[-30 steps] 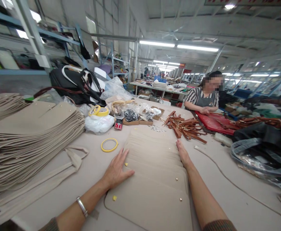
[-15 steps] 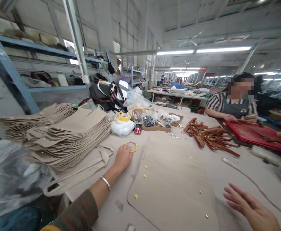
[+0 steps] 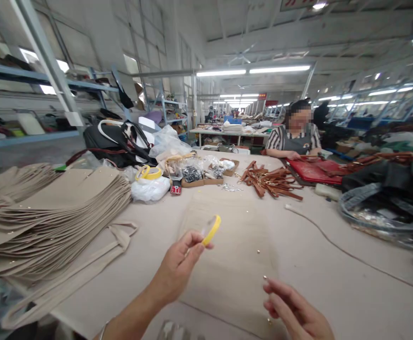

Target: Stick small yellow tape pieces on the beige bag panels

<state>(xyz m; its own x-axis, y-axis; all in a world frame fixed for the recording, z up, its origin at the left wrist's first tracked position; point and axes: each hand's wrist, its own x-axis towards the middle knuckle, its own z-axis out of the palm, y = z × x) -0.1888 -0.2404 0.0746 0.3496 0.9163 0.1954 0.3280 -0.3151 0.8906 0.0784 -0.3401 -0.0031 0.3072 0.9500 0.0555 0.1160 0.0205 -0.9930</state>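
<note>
Matt beige panels (image 3: 227,278), shiny metal studs (image 3: 258,252)
The tape roll (image 3: 212,230) in the left hand (image 3: 181,267) has a smooth yellow edge; left of that hand, more beige pieces (image 3: 75,189) look dull and smooth. Beyond the right hand (image 3: 294,309), brown straps (image 3: 272,182) look leathery, a red piece (image 3: 308,171) glossy, and crinkled clear plastic (image 3: 169,140) shines beyond the left.

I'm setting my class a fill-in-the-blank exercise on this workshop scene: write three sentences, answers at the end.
1. The thin yellow ring of tape is in the person's own ____ hand.
2. In the picture, the pile of narrow brown straps lies to the ____ of the small red-and-black device.
3. The co-worker has black-and-white ____ on both sleeves.

Missing words: left; right; stripes.
</note>
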